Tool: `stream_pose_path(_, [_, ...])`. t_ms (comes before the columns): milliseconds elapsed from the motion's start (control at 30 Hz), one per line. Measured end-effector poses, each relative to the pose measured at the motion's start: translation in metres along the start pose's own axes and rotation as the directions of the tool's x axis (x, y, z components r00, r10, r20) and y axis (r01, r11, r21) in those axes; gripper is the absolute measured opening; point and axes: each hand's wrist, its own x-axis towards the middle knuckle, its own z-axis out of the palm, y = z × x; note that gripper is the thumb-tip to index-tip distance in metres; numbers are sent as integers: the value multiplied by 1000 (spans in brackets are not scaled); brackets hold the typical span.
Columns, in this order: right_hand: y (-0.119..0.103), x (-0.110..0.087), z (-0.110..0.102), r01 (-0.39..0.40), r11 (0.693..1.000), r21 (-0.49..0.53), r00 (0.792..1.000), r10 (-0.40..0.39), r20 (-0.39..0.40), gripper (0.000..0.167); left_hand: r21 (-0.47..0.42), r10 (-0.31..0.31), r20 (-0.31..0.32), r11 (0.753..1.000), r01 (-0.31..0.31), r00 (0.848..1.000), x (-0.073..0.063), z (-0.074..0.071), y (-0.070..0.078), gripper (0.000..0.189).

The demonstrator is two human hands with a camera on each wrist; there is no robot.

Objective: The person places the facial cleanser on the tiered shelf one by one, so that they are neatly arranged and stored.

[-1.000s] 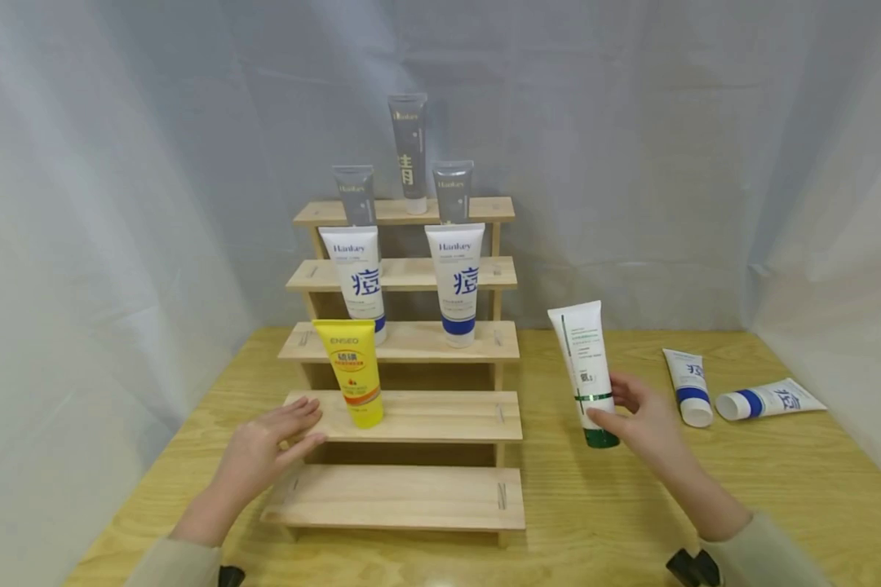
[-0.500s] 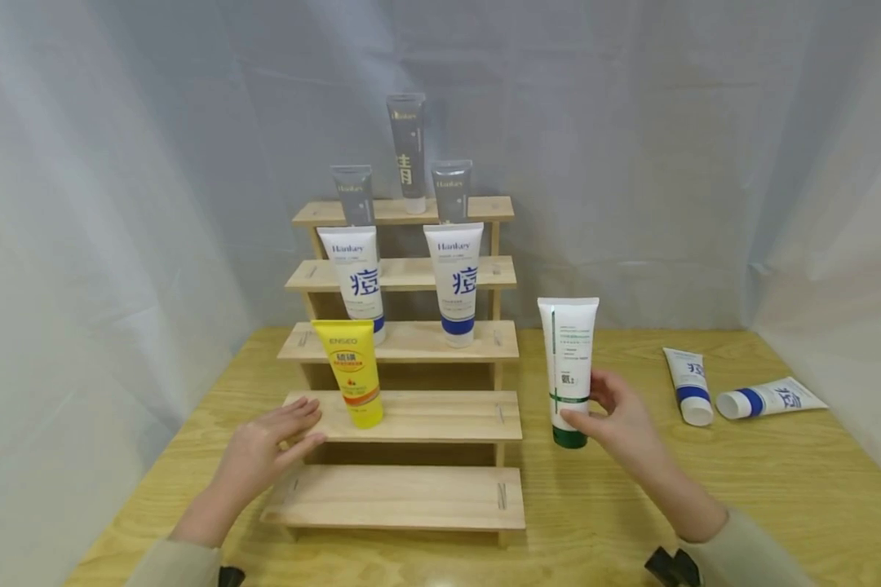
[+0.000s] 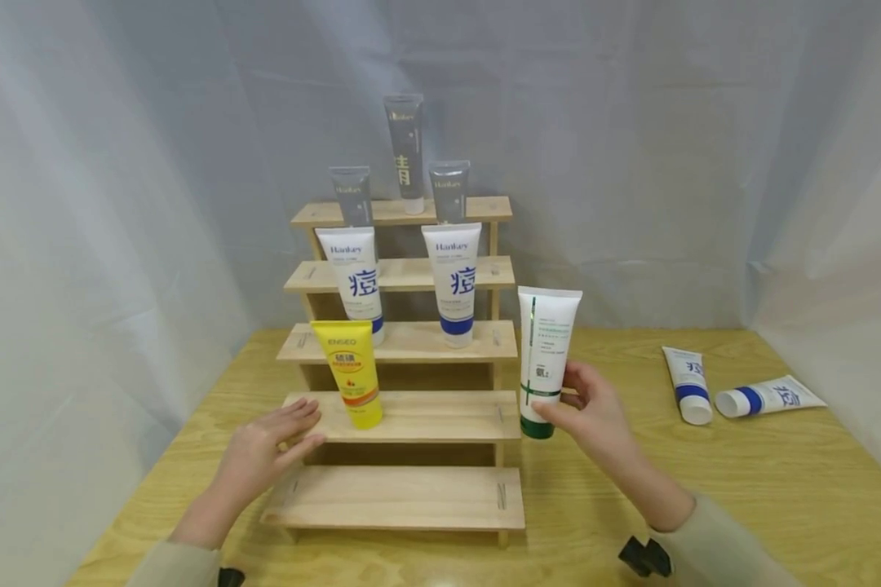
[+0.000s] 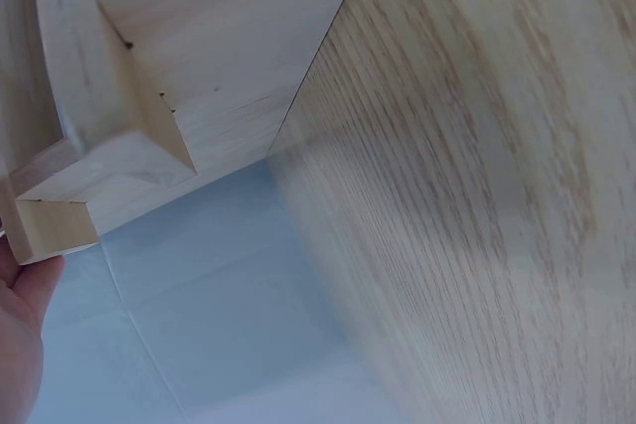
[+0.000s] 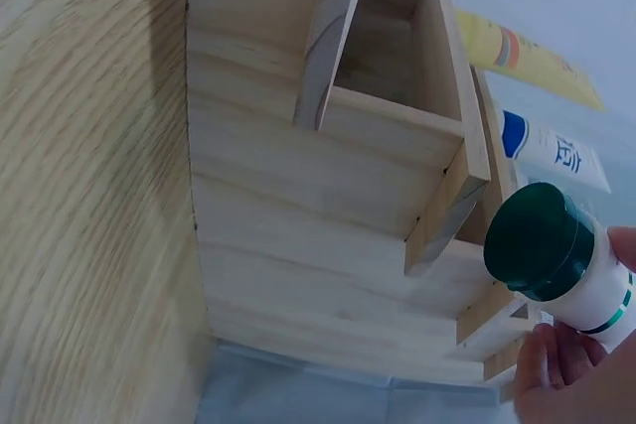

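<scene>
In the head view my right hand grips a white tube with a green cap near its capped end. The tube is upright, cap down, beside the right end of a stepped wooden stand, overlapping its edge in this view. My left hand rests on the left end of the second step from the bottom, fingers straight and thumb along the front edge. Close by its fingertips stands a yellow tube on that step. Two white tubes with blue bands, a left one and a right one, stand one step higher.
Higher up the stand are three grey tubes, the tallest on the top step. At the right, two more white-and-blue tubes, one pointing away and one sideways, lie on the wooden table. Pale sheeting surrounds the table.
My right hand has carried the white tube with the green cap leftward to the stand's right side, and the tube now sits slightly higher in view. The left hand has stayed in place.
</scene>
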Motion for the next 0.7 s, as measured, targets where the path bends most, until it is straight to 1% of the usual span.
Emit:
stream_pose_path(67, [-10, 0, 4, 0, 999, -33, 1000, 0, -5, 49, 1, -2, 2, 1000, 2, 1000, 0, 0, 0, 38])
stream_pose_path(100, [-19, 0, 6, -35, 998, -52, 999, 35, -4, 49, 2, -3, 5, 1000, 3, 1000, 0, 0, 0, 38])
stream_pose_path(133, [-24, 1, 8, -49, 997, -58, 999, 49, -3, 49, 4, -5, 7, 1000, 5, 1000, 0, 0, 0, 39])
stream_pose_path(167, [-26, 1, 10, -61, 997, -54, 998, 61, 3, 48, 5, -7, 9, 1000, 7, 1000, 0, -1, 0, 39])
stream_pose_path(200, [-36, 1, 13, -84, 995, -58, 996, 84, 10, 49, 6, -7, 9, 1000, 7, 1000, 0, -1, 0, 38])
stream_pose_path(233, [-38, 2, 14, -102, 994, -45, 995, 102, 11, 49, 7, -6, 9, 1000, 6, 1000, 0, -1, 0, 39])
stream_pose_path(300, [-39, 4, 18, -108, 994, -18, 994, 109, 20, 49, 9, -3, 8, 1000, 3, 1000, 1, -1, 1, 39])
stream_pose_path(400, [-40, 7, 24, -97, 995, 9, 995, 97, 26, 48, 9, 2, 5, 1000, -2, 1000, 1, -1, 1, 39])
stream_pose_path(700, [-40, 14, 46, -119, 988, 101, 992, 114, 53, 51, 2, 12, 1, 1000, -12, 1000, 1, -1, 1, 39])
